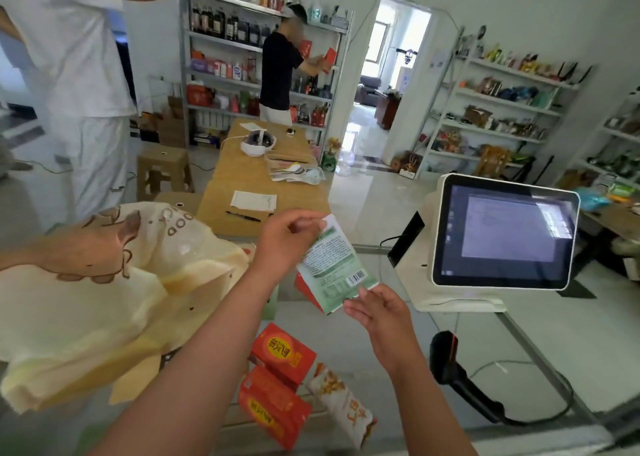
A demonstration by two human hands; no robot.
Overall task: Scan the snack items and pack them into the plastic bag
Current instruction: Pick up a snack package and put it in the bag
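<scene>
A green and white snack packet hangs in the air over the counter, its barcode side facing me. My left hand pinches its top edge. My right hand pinches its bottom edge just under the barcode. The yellowish plastic bag lies crumpled at the left of the counter. Two red snack packs and a white and orange snack bag lie on the counter below my hands. A black handheld scanner lies to the right of them.
A white checkout screen stands at the right of the counter. A wooden table with papers, a pen and a white device is beyond. One person in white stands at the left; another stands at the back shelves.
</scene>
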